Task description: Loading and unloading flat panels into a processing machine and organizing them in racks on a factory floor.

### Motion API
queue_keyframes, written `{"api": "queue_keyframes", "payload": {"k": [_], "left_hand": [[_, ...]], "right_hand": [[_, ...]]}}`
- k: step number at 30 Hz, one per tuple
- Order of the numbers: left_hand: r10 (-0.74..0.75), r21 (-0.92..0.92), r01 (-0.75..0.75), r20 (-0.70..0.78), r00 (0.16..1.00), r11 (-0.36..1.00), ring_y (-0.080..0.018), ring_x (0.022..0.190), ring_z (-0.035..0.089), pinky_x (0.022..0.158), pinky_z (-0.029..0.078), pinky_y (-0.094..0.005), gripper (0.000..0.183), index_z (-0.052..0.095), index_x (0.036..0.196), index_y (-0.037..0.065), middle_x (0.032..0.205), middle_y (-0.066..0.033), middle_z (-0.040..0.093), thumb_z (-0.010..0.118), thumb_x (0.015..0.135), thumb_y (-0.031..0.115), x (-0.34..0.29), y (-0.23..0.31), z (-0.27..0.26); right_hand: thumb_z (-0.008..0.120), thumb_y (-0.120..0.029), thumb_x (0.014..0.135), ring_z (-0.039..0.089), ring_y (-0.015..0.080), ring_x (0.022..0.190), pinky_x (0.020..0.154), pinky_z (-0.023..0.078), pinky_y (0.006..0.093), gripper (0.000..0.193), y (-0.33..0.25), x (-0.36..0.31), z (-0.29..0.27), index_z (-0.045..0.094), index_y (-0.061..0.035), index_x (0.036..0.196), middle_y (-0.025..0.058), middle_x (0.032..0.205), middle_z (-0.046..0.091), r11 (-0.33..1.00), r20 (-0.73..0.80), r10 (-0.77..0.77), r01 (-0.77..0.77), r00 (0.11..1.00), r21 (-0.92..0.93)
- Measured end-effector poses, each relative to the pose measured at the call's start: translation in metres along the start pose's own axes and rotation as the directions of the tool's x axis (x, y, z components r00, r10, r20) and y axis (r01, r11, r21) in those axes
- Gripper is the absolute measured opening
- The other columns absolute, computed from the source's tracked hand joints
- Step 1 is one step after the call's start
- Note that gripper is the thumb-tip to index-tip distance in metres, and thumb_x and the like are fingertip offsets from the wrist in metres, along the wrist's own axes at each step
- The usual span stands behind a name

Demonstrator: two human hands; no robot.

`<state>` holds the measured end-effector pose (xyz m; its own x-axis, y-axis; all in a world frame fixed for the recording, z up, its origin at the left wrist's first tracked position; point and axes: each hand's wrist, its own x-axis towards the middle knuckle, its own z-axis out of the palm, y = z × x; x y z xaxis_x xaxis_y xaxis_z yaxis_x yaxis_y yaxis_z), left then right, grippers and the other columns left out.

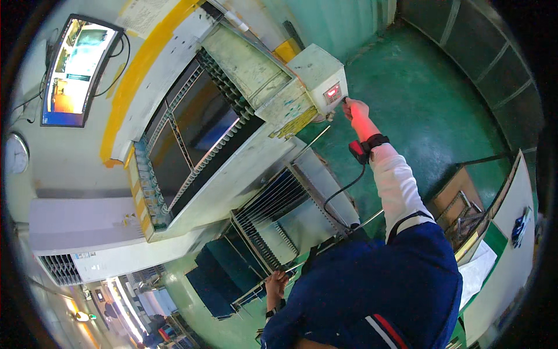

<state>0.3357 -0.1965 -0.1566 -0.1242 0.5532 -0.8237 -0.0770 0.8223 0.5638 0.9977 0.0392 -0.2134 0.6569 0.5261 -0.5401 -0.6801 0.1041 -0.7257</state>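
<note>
My right hand (356,109) is stretched far out, its fingers curled and its fingertips against the side of a cream control box (317,70) with a small red display (332,92). A black wrist device (363,148) with a dark cable sits on that arm, over a white sleeve. My left hand (276,285) is low, near my blue vest, and grips the front rail of a metal wire rack (279,212). The rack slopes out from under a large cream machine (244,174) with a dark opening (197,128).
A monitor (75,70) and a round clock (14,152) hang on the wall at left. A white cabinet unit (87,232) stands below them. Green floor (424,104) spreads at right, with a cardboard box (456,200) and a white board (508,232).
</note>
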Motion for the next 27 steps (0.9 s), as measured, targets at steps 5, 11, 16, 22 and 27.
{"api": "queue_keyframes", "payload": {"k": [5,11,16,22,27], "left_hand": [[-0.017,-0.232,0.075,0.245,0.969,0.97,-0.0278,0.073,0.064,0.058,0.053,-0.0354,0.023,0.055,0.099,0.0,0.087,-0.0128,0.063,0.058,0.092,0.022,0.028,-0.027,-0.04],[-0.003,-0.089,0.013,0.111,0.994,0.996,-0.0274,0.076,0.064,0.06,0.054,-0.0353,0.026,0.055,0.102,0.0,0.088,-0.0121,0.062,0.059,0.091,0.023,0.016,-0.025,-0.028],[0.0,-0.037,0.0,-0.01,1.0,0.999,-0.0276,0.076,0.064,0.06,0.054,-0.0347,0.028,0.055,0.103,-0.001,0.089,-0.013,0.061,0.06,0.091,0.023,0.008,-0.022,-0.012],[-0.014,-0.084,0.021,0.083,0.996,0.996,-0.0284,0.079,0.065,0.062,0.056,-0.0354,0.031,0.053,0.106,-0.003,0.094,-0.0153,0.062,0.06,0.09,0.023,0.039,-0.043,-0.049],[-0.017,-0.017,0.018,0.064,0.998,1.0,-0.0285,0.079,0.066,0.06,0.057,-0.0349,0.032,0.052,0.109,-0.003,0.095,-0.0158,0.062,0.06,0.09,0.022,0.027,-0.032,-0.027]], "right_hand": [[0.068,-0.021,0.083,0.054,0.0099,0.057,0.052,0.043,0.0266,0.018,-0.005,-0.012,0.011,0.062,-0.0054,0.089,0.0032,0.075,0.063,0.999,-0.062,0.022,-0.025,0.998,-0.045],[0.07,-0.019,0.081,0.058,0.0122,0.06,0.053,0.048,0.0287,0.018,-0.005,-0.008,0.004,0.062,-0.0047,0.089,0.0049,0.078,0.065,0.999,-0.048,0.03,-0.031,0.998,-0.023],[0.07,-0.018,0.081,0.057,0.0126,0.058,0.049,0.047,0.0276,0.018,-0.002,0.002,-0.003,0.062,-0.0039,0.09,0.0061,0.077,0.065,1.0,-0.042,0.013,-0.012,0.999,0.014],[0.07,-0.017,0.081,0.056,0.011,0.056,0.047,0.045,0.0265,0.021,0.002,0.005,0.0,0.06,-0.0029,0.093,0.0062,0.077,0.064,0.999,0.018,-0.015,0.014,1.0,0.047],[0.07,-0.01,0.078,0.05,0.0103,0.048,0.04,0.036,0.024,0.017,-0.005,-0.015,0.009,0.059,-0.0007,0.087,0.0072,0.068,0.062,0.995,-0.079,-0.055,0.062,0.995,0.08]]}}
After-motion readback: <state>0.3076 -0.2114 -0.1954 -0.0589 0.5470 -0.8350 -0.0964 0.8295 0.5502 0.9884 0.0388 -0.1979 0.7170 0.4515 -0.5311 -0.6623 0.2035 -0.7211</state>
